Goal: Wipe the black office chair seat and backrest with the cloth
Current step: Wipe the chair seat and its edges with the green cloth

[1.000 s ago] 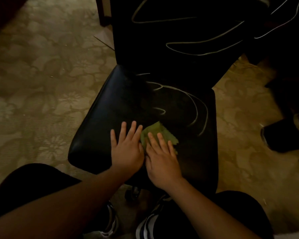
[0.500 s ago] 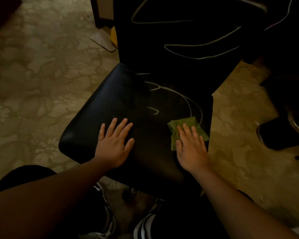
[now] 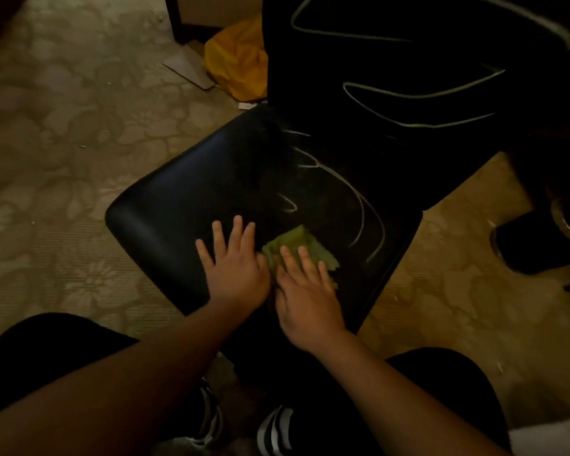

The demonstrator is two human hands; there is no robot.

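A home room: floral patterned carpet [image 3: 63, 133], yellow bag [image 3: 237, 60] on the floor.

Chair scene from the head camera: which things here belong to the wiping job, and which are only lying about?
Belong to the job:
- green cloth, pressed flat by the right hand
- chair seat, where the left hand rests
- backrest, with pale marks

Just lying about:
- yellow bag on the carpet
- cardboard piece

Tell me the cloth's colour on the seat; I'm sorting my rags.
The cloth is green, pressed flat under the right hand; the head view shows it.
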